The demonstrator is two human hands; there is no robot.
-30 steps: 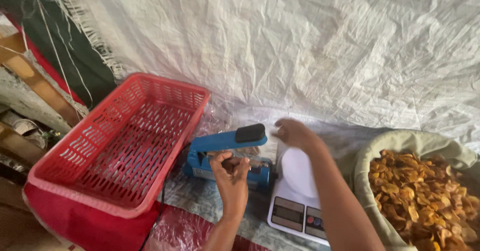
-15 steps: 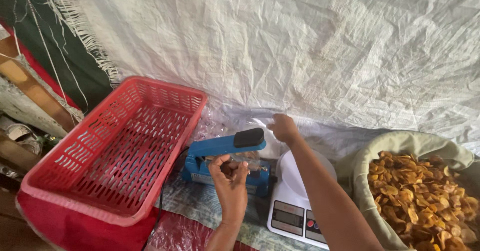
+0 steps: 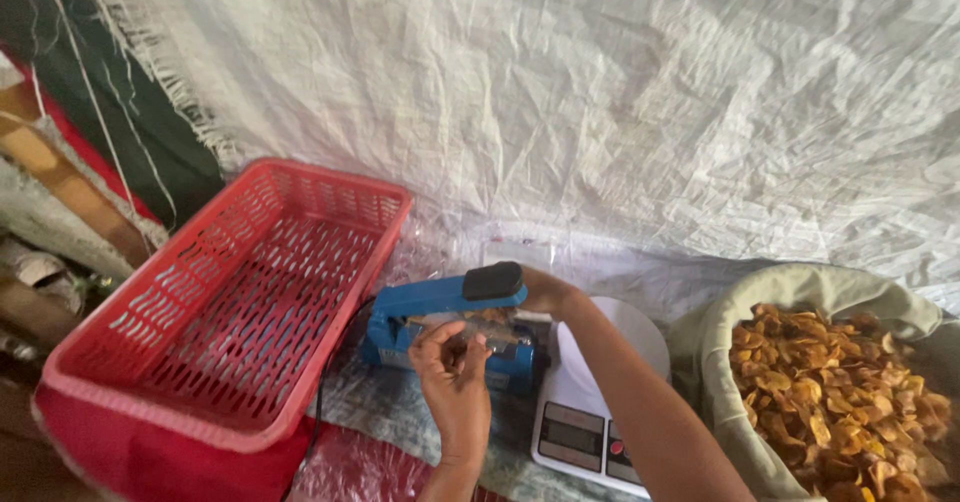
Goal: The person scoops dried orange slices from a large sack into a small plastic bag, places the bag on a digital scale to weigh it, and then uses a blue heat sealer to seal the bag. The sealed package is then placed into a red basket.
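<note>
A blue heat sealer (image 3: pixel 420 314) with a raised arm and a black handle (image 3: pixel 493 280) stands on the patterned cover. My left hand (image 3: pixel 450 362) pinches a small clear bag of chips (image 3: pixel 487 329) and holds its edge at the sealer's jaw. My right hand (image 3: pixel 545 290) grips the black handle from behind, and the handle hides its fingertips. The right forearm crosses over a white scale (image 3: pixel 585 417).
A red slotted plastic basket (image 3: pixel 130 402) sits tilted at the left, close to the sealer. An open cloth sack (image 3: pixel 780 292) of golden chips (image 3: pixel 840 392) stands at the right. A white woven sheet hangs behind. Wooden pieces lie at the far left.
My right hand has moved left from beside the scale's plate onto the sealer's black handle. My left hand has stayed at the jaw with the bag. The camera has shifted slightly.
</note>
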